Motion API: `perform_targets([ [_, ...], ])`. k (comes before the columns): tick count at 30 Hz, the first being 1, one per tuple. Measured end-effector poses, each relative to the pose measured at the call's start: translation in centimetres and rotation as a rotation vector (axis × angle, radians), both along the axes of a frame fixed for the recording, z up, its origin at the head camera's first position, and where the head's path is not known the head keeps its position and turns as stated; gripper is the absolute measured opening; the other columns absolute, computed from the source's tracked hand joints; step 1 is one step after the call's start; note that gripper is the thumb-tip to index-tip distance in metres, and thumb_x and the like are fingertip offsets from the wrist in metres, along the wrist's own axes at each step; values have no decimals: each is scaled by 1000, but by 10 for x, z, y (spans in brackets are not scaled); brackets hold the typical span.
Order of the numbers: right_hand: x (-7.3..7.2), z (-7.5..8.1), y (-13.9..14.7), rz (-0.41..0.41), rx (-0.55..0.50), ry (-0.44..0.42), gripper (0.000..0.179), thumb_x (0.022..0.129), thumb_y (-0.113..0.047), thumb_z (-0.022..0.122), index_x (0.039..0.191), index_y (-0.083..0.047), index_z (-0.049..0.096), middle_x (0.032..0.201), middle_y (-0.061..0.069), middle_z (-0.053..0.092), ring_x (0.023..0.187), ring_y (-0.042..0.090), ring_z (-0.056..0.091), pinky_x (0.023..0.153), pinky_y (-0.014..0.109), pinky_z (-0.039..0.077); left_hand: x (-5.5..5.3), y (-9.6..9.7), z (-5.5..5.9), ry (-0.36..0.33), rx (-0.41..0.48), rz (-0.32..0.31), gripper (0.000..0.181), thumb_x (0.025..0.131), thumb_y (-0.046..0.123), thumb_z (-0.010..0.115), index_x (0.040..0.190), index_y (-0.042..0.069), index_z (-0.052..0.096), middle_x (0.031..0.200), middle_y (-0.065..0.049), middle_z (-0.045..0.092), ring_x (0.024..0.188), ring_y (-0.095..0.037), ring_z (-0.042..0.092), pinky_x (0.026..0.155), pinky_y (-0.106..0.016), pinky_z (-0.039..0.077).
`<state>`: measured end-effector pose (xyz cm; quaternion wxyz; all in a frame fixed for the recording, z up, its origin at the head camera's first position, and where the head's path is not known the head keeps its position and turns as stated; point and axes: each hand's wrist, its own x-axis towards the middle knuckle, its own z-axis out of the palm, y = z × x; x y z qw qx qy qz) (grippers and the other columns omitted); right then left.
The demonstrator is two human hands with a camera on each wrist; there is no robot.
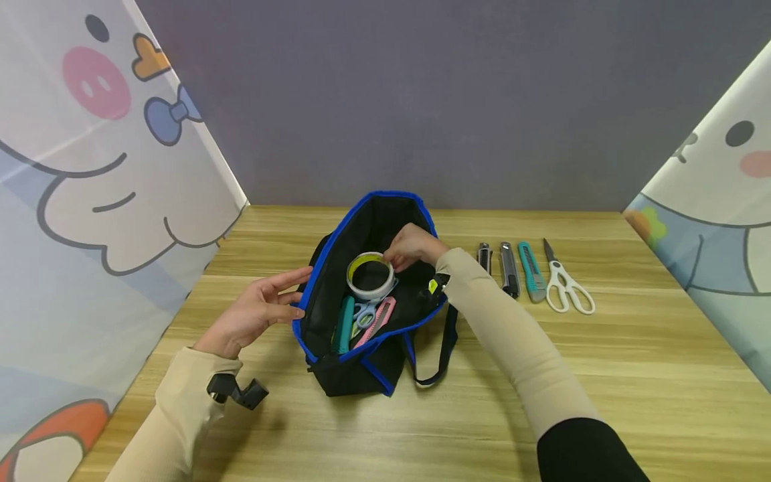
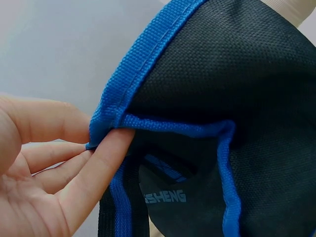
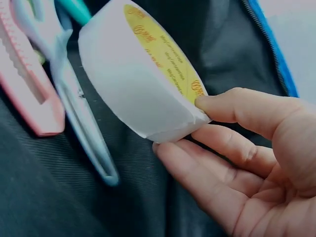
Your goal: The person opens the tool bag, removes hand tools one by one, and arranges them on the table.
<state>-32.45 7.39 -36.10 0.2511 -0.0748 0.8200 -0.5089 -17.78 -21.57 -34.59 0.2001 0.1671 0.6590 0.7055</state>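
Grey panel [image 1: 452, 100] behind, past the tabletop's back edge. Wood-grain tabletop [image 1: 650, 368] in front; cartoon-print sheets along its left side [image 1: 78, 214] and right side [image 1: 723, 221].

Black bag [image 1: 355, 376], blue trim, mouth gaping, sits by the back edge, left of centre. Strap [image 1: 448, 348] loops out at its right side, toward the front edge.

Left hand [image 1: 255, 308] at the bag's left rim: thumb one side, fingers the other, pinching the trim; fingers fairly straight, gap only the rim's thickness. Right hand [image 1: 415, 246] inside the bag mouth: thumb in the core, fingers on the outer face, tape wall pinched between.

White tape roll [image 1: 370, 295], yellow core lining, is in the bag, tilted in the right wrist view. Can't tell whether it bears on the bag floor.

White-handled scissors [image 1: 567, 286], rightmost of a row right of the bag, blades toward the back edge. Then leftward: teal cutter [image 1: 533, 272], grey cutter [image 1: 509, 269], black cutter [image 1: 484, 257], the last partly behind the right sleeve [image 1: 512, 328].

Bag's front end: teal tool [image 1: 343, 325], pink cutter [image 1: 376, 320], pale-blue scissors [image 1: 365, 314] between them.
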Motion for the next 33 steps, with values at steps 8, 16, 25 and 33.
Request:
perform_targets([
  [8, 6, 23, 7, 76, 0, 34, 13, 71, 0, 73, 77, 9, 67, 65, 13, 65, 60, 22, 65, 70, 45, 52, 1, -1, 0, 2, -3, 6, 73, 79, -10, 62, 143, 1, 28, 143, -9, 30, 100, -15, 58, 70, -27, 52],
  [16, 12, 43, 18, 86, -49, 37, 14, 72, -1, 74, 80, 9, 67, 67, 13, 66, 59, 19, 65, 66, 40, 53, 0, -2, -3, 14, -6, 3, 72, 79, -10, 62, 142, 0, 28, 142, -7, 32, 100, -15, 57, 70, -27, 52],
  [25, 11, 51, 45, 29, -107, 28, 15, 74, -3, 74, 82, 8, 68, 71, 14, 65, 60, 19, 64, 67, 40, 53, 0, -1, -4, 16, 16, -14, 73, 80, -10, 61, 143, 0, 25, 143, -8, 30, 102, -16, 57, 71, -29, 52],
  [33, 13, 63, 86, -51, -243, 14, 8, 76, -2, 72, 81, 4, 70, 76, 15, 64, 62, 20, 63, 67, 39, 54, 0, 1, -2, 26, 9, -14, 74, 80, -10, 61, 144, 0, 25, 145, -10, 28, 102, -16, 56, 71, -28, 52],
])
